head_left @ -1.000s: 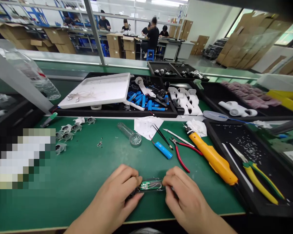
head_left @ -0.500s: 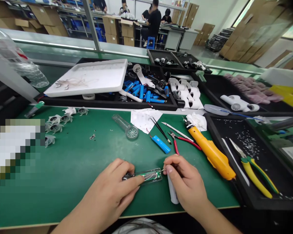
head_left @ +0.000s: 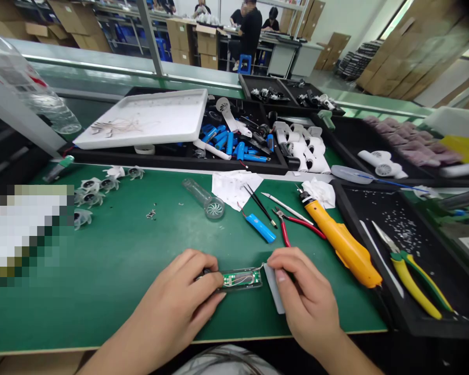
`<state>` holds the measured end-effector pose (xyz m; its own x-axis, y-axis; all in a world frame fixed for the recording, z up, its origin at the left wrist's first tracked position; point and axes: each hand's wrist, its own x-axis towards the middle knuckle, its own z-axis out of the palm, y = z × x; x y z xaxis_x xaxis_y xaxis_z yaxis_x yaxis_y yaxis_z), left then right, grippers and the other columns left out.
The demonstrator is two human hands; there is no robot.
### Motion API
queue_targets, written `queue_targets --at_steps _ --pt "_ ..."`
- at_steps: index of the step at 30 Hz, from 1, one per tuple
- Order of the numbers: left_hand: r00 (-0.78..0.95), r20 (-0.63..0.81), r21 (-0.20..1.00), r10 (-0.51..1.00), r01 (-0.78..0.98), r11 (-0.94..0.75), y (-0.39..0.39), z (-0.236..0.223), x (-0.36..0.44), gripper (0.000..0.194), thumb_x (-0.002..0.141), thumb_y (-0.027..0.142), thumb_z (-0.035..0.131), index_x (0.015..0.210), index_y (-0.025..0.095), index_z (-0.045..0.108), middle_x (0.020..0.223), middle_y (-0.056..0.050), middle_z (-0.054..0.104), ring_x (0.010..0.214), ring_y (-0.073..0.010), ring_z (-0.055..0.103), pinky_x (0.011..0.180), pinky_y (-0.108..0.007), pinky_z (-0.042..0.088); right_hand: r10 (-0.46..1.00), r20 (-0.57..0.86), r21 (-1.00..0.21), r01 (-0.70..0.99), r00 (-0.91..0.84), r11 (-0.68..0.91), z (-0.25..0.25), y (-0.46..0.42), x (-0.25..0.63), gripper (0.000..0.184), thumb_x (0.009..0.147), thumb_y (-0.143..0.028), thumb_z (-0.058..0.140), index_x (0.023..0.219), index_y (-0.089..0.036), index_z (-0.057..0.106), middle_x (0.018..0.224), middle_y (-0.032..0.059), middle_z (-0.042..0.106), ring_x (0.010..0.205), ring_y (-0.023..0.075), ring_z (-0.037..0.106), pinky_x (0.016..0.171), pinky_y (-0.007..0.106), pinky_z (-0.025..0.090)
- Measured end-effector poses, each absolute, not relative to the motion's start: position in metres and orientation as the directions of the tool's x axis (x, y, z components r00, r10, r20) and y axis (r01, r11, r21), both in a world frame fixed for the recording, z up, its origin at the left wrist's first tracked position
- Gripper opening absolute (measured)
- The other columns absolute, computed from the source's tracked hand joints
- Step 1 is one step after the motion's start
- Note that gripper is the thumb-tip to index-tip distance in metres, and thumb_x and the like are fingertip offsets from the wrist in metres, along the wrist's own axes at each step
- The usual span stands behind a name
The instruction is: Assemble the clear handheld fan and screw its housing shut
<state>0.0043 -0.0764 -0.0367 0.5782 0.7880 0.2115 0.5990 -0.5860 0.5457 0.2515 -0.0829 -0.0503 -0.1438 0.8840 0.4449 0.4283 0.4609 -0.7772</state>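
Note:
My left hand (head_left: 182, 301) pinches the left end of a small green circuit board (head_left: 240, 279) in a clear housing, low on the green mat (head_left: 125, 271). My right hand (head_left: 303, 297) is closed at the board's right end, its fingertips on thin wires there. A grey-white flat piece (head_left: 274, 288) lies under the right hand's fingers; whether it is gripped I cannot make out. A blue battery cell (head_left: 260, 228) lies just beyond the board.
Red-handled cutters (head_left: 288, 229), an orange electric screwdriver (head_left: 342, 245), tweezers and a clear tube (head_left: 203, 198) lie on the mat. A black tray (head_left: 394, 307) at right holds yellow pliers (head_left: 410, 273). Trays of blue cells and white parts stand behind. Small fan impellers (head_left: 94, 187) lie left. People work far off.
The right hand shifted slightly and the grey-white piece under it now lies flatter. The left hand keeps its hold on the board. The view tipped down a little.

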Motion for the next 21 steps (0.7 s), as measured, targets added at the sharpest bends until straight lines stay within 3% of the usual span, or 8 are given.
queue_targets --at_steps 3,6,9,21 --pt "0.554 0.207 0.548 0.806 0.617 -0.565 -0.078 -0.036 0.002 0.017 0.099 0.015 0.053 0.113 0.023 0.056 0.111 -0.007 0.06 0.096 -0.0212 0.055 0.081 -0.034 0.048 0.838 0.458 -0.679 0.491 -0.297 0.545 -0.047 -0.084 0.249 0.027 0.094 -0.002 0.048 0.111 -0.018 0.061 0.107 0.0082 0.057 0.1 0.0185 0.054 0.088 0.035 0.047" --pt "0.488 0.225 0.582 0.843 0.627 -0.518 -0.081 -0.033 -0.006 0.032 0.098 0.022 0.059 0.128 0.025 0.049 0.119 -0.008 0.061 0.108 -0.0235 0.057 0.09 -0.035 0.05 0.778 0.431 -0.558 0.543 -0.456 0.627 -0.043 -0.085 0.245 0.032 0.091 -0.003 0.05 0.116 -0.018 0.064 0.127 0.013 0.05 0.116 0.028 0.046 0.097 0.05 0.044" --pt "0.462 0.196 0.595 0.865 0.646 -0.479 -0.085 -0.03 -0.02 0.04 0.096 0.026 0.063 0.132 0.028 0.047 0.124 -0.006 0.061 0.116 -0.0228 0.057 0.096 -0.033 0.05 0.744 0.404 -0.484 0.567 -0.532 0.667 -0.043 -0.085 0.242 0.03 0.091 -0.007 0.054 0.116 -0.019 0.066 0.137 0.0142 0.046 0.123 0.0349 0.041 0.099 0.058 0.041" --pt "0.487 0.146 0.66 0.861 0.601 -0.452 -0.08 -0.025 -0.022 0.032 0.097 0.028 0.063 0.128 0.031 0.055 0.119 -0.001 0.063 0.107 -0.0182 0.058 0.091 -0.029 0.05 0.713 0.409 -0.439 0.562 -0.569 0.701 -0.049 -0.083 0.239 0.028 0.092 -0.006 0.056 0.117 -0.015 0.062 0.13 0.0161 0.052 0.118 0.0343 0.044 0.093 0.057 0.044"
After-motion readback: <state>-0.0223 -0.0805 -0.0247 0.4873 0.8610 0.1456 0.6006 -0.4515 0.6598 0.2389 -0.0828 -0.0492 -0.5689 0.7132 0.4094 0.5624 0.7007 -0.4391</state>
